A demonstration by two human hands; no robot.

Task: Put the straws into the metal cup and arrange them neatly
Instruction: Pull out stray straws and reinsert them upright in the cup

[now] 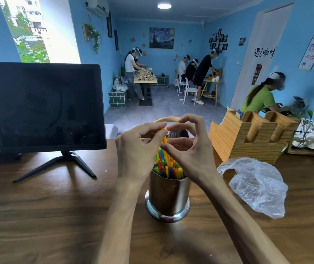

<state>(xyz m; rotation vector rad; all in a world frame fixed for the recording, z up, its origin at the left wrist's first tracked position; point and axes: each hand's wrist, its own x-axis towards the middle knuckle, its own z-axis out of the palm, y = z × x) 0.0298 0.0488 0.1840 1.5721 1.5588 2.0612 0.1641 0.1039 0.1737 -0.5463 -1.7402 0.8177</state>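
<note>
A shiny metal cup [168,197] stands on the wooden table in front of me, filled with several colourful straws [168,167] that stick up above its rim. My left hand [137,151] hovers over the cup's left side, its thumb and fingers pinched on the top of a yellow straw [164,139]. My right hand [190,147] is over the cup's right side, fingers curled, fingertips meeting the left hand's at that same straw. The hands hide part of the straw bundle.
A crumpled clear plastic bag [257,185] lies to the right of the cup. A wooden organiser box [251,138] stands behind it. A dark monitor [41,105] on a stand is at the left. People work at tables in the blue room beyond.
</note>
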